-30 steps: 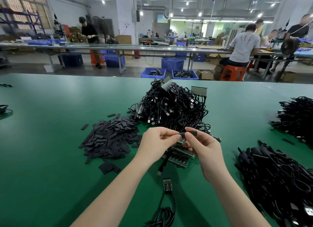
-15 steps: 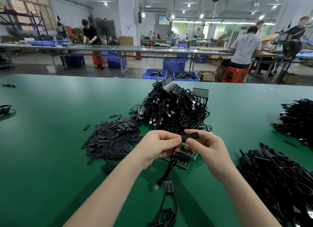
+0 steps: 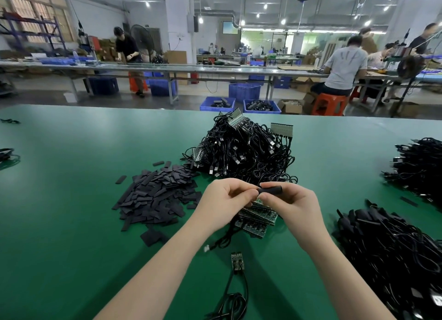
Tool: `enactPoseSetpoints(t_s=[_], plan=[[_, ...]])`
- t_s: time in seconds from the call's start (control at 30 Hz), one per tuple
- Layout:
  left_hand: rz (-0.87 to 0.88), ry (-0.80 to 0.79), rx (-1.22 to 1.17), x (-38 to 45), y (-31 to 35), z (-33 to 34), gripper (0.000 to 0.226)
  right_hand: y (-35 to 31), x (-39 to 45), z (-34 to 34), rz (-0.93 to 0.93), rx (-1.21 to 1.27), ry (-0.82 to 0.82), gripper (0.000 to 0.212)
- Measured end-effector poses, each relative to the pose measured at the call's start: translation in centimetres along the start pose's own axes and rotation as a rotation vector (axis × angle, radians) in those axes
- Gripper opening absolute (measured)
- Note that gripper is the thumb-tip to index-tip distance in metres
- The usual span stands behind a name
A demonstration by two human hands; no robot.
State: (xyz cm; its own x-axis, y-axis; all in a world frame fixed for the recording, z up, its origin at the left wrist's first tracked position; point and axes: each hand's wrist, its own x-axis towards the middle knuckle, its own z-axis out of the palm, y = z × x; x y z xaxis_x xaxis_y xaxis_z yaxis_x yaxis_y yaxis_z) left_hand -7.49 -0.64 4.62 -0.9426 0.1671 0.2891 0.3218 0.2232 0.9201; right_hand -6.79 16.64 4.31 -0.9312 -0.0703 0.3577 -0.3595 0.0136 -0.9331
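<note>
Black and thin-walled, the sleeve (image 3: 271, 190) is pinched between the thumb and fingertips of the right hand (image 3: 296, 207), above the table (image 3: 71, 224). The left hand (image 3: 227, 200) meets it there, its curled fingers nipping the end of a cable (image 3: 224, 238) at the sleeve's mouth. The sleeve looks feather-light, soft and easily flattened, so a gentle grip on its sides near the open end should keep the mouth round, while the limp cable wants holding close to its tip. A pile (image 3: 155, 195) of flat sleeves lies to the left and green boards (image 3: 258, 219) lie under the hands.

The sleeve pile (image 3: 157, 195) lies left of my left hand (image 3: 224, 200). One cable heap (image 3: 244, 150) lies behind it, another heap (image 3: 394, 252) to the right.
</note>
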Motion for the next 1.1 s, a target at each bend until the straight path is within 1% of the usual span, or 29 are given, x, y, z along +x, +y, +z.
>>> enactPoseSetpoints(t_s=[0.13,0.3,0.37,0.47,0.5,0.53,0.57,0.63,0.7,0.77,0.87,0.97,1.1], plan=[[-0.058,-0.038,-0.203,-0.1,0.2,-0.2,0.024,-0.2,-0.2,0.2,-0.01,0.027,-0.011,0.036],[-0.129,-0.1,-0.319,-0.3,0.1,-0.1,0.008,-0.2,0.1,0.1,-0.01,0.047,-0.07,0.031],[-0.165,-0.13,-0.332,-0.2,0.0,-0.2,0.012,-0.1,0.0,0.2,-0.009,0.048,-0.078,0.029],[-0.298,-0.214,-0.436,-0.2,-0.1,-0.3,0.017,0.1,-0.2,0.3,0.013,0.053,-0.11,0.028],[-0.327,-0.204,-0.453,-0.2,-0.2,-0.3,0.017,0.1,-0.3,0.4,0.015,0.05,-0.123,0.027],[-0.336,-0.167,-0.444,-0.2,-0.3,-0.4,0.016,0.3,-0.4,0.4,0.013,0.046,-0.111,0.031],[-0.327,-0.123,-0.415,-0.2,-0.4,-0.4,0.014,0.5,-0.6,0.6,0.014,0.046,-0.062,0.036],[-0.284,-0.066,-0.338,-0.3,-0.7,-0.6,0.011,1.2,-0.9,1.1,0.012,0.038,0.107,0.038],[-0.257,-0.066,-0.296,-0.4,-0.8,-0.5,0.013,1.6,-1.3,1.8,0.015,0.031,0.226,0.033],[-0.246,-0.09,-0.317,-0.7,-1.0,-0.3,0.013,2.0,-1.6,2.4,0.038,0.087,0.275,0.029],[-0.243,-0.072,-0.382,-1.0,-1.0,-0.2,0.015,2.2,-1.7,2.9,0.08,0.174,0.267,0.026],[-0.26,-0.075,-0.414,-1.3,-0.8,-0.1,0.014,2.4,-1.9,3.3,0.128,0.246,0.233,0.029],[-0.315,-0.073,-0.481,-1.3,-0.5,-0.1,0.013,2.4,-2.1,3.4,0.163,0.297,0.213,0.029]])
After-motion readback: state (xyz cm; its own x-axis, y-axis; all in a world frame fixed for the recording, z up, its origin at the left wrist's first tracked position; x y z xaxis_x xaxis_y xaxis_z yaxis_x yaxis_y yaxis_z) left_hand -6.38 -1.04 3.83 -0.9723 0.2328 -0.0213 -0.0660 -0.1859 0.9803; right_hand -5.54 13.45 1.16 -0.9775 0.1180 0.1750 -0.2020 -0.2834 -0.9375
